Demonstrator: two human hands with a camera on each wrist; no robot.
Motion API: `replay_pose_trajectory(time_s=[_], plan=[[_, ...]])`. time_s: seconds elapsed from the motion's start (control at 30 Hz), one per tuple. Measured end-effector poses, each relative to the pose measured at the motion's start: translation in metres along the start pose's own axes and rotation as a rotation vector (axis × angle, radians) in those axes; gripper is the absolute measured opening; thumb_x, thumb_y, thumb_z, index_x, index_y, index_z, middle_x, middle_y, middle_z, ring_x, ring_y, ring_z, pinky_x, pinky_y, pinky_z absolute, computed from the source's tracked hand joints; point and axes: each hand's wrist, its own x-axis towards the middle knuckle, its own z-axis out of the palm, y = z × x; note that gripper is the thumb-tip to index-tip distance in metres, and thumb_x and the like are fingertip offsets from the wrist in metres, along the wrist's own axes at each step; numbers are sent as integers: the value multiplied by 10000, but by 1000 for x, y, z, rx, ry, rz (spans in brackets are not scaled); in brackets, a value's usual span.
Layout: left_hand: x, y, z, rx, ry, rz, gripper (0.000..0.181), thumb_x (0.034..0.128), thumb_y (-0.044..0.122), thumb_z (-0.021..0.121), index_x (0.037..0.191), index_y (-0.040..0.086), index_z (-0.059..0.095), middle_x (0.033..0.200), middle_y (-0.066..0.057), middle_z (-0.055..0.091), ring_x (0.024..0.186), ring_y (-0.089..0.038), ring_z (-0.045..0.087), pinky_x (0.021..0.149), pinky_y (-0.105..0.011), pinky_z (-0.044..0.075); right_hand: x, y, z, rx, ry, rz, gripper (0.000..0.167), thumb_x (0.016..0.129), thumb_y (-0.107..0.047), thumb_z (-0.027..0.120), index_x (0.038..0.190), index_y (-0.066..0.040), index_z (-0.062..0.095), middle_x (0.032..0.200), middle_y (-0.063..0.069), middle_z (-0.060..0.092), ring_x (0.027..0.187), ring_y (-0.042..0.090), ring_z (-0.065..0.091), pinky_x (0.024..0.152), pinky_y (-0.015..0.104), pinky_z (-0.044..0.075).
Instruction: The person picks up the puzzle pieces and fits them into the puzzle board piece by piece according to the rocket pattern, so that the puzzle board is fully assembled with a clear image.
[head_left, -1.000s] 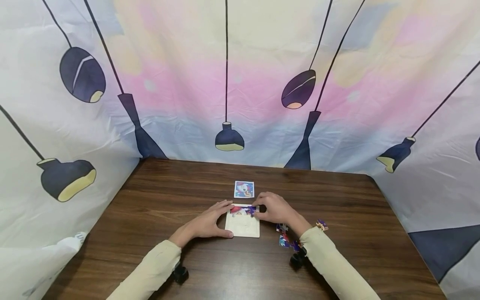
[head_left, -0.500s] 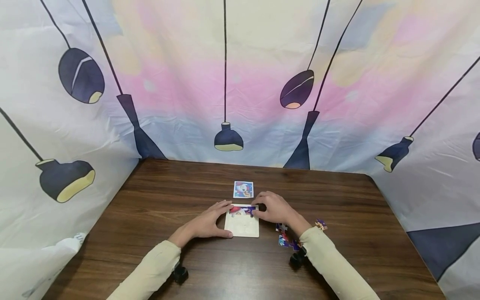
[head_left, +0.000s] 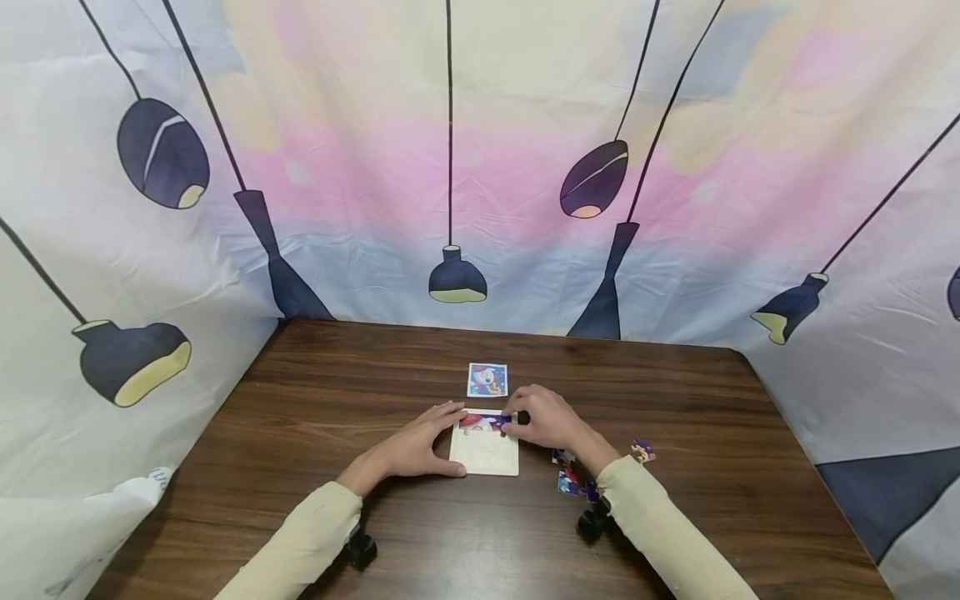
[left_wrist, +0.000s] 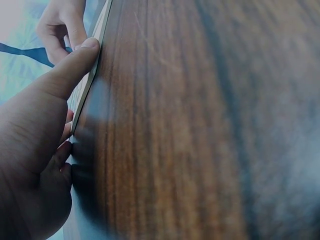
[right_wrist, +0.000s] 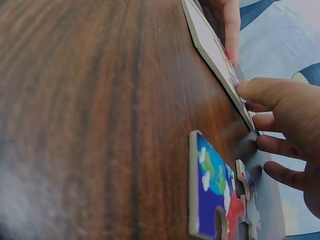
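Note:
A pale square puzzle board (head_left: 483, 457) lies on the table, its far strip filled with red, white and purple puzzle pieces (head_left: 480, 422). My left hand (head_left: 412, 442) spans the board's left side, fingers at the far corner and thumb on the near one. At the far right corner, my right hand (head_left: 546, 417) pinches a purple puzzle piece (head_left: 504, 419) between thumb and bent forefinger, low against the board; the fingers partly cover it. In the right wrist view, the right thumb (right_wrist: 262, 91) sits over the board's edge.
Beyond the board lies a small picture card (head_left: 487, 380). Several loose puzzle pieces (head_left: 567, 482) are beside and partly under the right forearm, with another puzzle piece (head_left: 642, 450) farther right. A printed cloth (head_left: 375, 275) hangs behind the dark wooden table (head_left: 360, 350).
The right fingertips shift very slightly over the far right corner of the board. The left hand, board and loose pieces keep their places.

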Motion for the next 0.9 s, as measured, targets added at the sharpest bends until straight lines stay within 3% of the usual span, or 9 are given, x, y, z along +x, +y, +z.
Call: replay_pose_trajectory(time_s=[0.23, 0.43, 0.9], plan=[[-1, 0, 0, -1, 0, 7, 981, 836, 597, 782, 1599, 140, 368, 1679, -57, 267, 1562, -351, 162, 1189, -621, 258, -1, -3, 0, 8, 12, 13, 275, 942, -383, 748, 1109, -171, 798, 1101, -6, 711, 1013, 162, 643, 860, 385, 560], [1, 0, 1, -1, -1, -2, 984, 829, 602, 786, 1596, 144, 374, 1678, -49, 269, 1562, -344, 164, 1188, -618, 261, -6, 1, -6, 76, 6, 24, 283, 985, -382, 696, 1162, -175, 775, 1125, -21, 710, 1055, 158, 648, 915, 403, 551], [2, -3, 2, 4, 7, 12, 1004, 814, 625, 786, 1592, 138, 381, 1675, -47, 277, 1564, -327, 168, 1192, -607, 265, -46, 6, -38, 62, 73, 58, 306, 1004, -395, 663, 1188, -170, 760, 1176, -38, 703, 1130, 169, 644, 956, 438, 543]])
